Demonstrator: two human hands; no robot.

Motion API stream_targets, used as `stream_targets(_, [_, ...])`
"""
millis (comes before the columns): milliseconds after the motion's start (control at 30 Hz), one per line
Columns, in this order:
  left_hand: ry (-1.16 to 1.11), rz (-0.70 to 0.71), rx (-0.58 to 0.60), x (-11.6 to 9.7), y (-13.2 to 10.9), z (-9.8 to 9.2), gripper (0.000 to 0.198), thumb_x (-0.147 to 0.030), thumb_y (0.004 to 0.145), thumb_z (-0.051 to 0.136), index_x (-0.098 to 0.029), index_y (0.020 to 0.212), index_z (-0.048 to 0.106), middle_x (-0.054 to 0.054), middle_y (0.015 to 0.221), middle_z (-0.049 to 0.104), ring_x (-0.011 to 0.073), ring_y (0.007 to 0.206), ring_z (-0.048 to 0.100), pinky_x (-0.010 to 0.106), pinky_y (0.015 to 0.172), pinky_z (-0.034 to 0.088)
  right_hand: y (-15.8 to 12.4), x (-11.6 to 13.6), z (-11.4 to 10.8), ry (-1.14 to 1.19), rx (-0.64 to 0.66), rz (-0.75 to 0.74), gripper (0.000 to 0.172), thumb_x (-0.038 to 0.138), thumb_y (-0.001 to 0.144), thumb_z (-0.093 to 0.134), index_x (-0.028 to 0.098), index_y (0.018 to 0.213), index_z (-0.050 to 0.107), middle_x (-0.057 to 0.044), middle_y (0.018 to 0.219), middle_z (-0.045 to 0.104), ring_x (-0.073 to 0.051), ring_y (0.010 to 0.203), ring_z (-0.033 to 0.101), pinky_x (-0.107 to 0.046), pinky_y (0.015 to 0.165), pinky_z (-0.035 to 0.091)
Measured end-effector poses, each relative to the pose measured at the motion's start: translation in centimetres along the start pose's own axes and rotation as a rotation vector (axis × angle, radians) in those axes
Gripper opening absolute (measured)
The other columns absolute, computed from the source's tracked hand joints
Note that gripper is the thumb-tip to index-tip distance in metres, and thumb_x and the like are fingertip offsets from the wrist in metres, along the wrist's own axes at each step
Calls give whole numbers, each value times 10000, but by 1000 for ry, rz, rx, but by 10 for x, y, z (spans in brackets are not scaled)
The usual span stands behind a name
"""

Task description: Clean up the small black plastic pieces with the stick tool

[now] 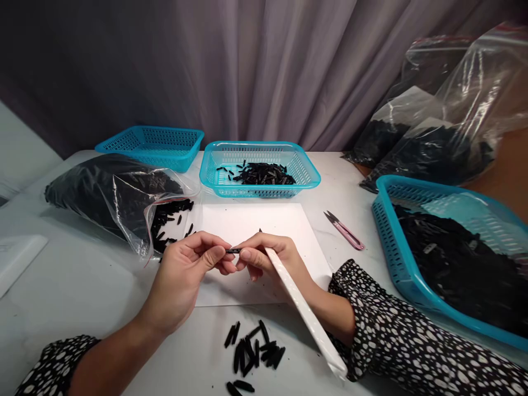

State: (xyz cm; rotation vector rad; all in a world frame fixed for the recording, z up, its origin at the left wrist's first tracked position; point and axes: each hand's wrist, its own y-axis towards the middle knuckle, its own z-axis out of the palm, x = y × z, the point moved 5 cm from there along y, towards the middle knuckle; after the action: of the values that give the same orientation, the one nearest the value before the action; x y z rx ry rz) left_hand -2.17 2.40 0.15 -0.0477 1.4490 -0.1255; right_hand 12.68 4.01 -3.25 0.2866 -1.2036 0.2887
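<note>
My left hand (pixel 185 267) pinches one end of a small black oblong piece (pixel 233 251) between thumb and fingertips. Thumb and fingers of my right hand (pixel 274 256) close on its other end. A long white-wrapped tool (pixel 305 311) also rests in my right hand, crossing it and running back over the wrist; a short dark tip pokes out beyond the knuckles, its kind unclear. Beneath both hands lies a white sheet (pixel 256 217). Several similar black pieces (pixel 251 349) are scattered on the table in front of it.
An open plastic bag (pixel 111 192) spills black pieces at left. Blue baskets stand behind: one (pixel 185 162) at back left, another (pixel 259 192) holding black pieces. Pink-handled thread snips (pixel 344 231) lie right of the sheet. A larger blue basket (pixel 385 242) and bags (pixel 437 148) occupy the right.
</note>
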Motion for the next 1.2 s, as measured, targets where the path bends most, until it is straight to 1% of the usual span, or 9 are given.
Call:
stream_targets(100, [176,68,-31,-2,6,-9,113,-304,842,700,-207,787,717,3,673,723,162,666,689,284,686,550,1,0,-2,83,-26,10,148,326,825,755,191,777,714,-19,696,714,-103,513,540,-230,469,419])
stream_targets(233, [680,279,-95,-8,16,-22,102,-220,852,627,-228,908,711,26,906,737,199,810,677,341,763,533,8,6,-8,356,-49,40,91,261,757,691,198,789,633,-45,812,723,-139,627,606,-199,427,377])
stream_targets(333, [959,365,-25,-2,22,-22,172,-155,830,613,-230,962,693,36,964,733,223,846,669,381,806,545,15,8,-18,355,-136,56,143,299,764,679,187,729,596,4,670,635,-74,463,407,-183,378,238])
stream_targets(433, [1054,411,22,5,26,-20,215,-114,815,619,-237,979,683,36,980,735,243,911,681,410,870,550,19,6,-27,150,-206,57,326,437,856,665,185,667,579,81,473,424,-60,406,218,-208,391,159])
stream_targets(500, [1067,418,17,7,27,-20,239,-85,819,587,-236,979,682,36,945,737,237,880,690,401,849,558,20,6,-31,-49,-221,0,367,484,893,639,184,682,620,87,443,383,-73,411,253,-225,416,203])
stream_targets(600, [1074,417,-7,3,24,-19,288,-66,830,547,-228,1026,681,31,853,732,223,803,700,371,779,567,20,7,-30,-295,-182,-98,228,384,887,680,175,802,720,34,546,557,-111,515,479,-254,527,385])
stream_targets(733, [951,455,-37,-8,11,-10,329,-137,856,620,-236,1168,648,8,856,755,196,807,737,316,760,584,17,3,-21,-362,-82,-92,163,286,853,723,190,977,767,-54,796,743,-203,738,685,-353,697,521])
stream_targets(933, [685,580,-70,-16,-4,-3,500,-176,848,739,-265,1315,584,-23,887,751,149,865,739,301,890,595,10,6,-9,-278,6,-123,108,295,853,752,232,926,801,-53,862,795,-211,795,726,-382,781,565])
stream_targets(1200, [384,415,-114,-15,-2,-5,399,-149,825,738,-237,1200,635,-28,818,755,150,820,749,263,791,622,9,8,-7,-77,-16,-66,162,383,779,823,232,837,807,-37,781,788,-193,748,718,-348,740,575])
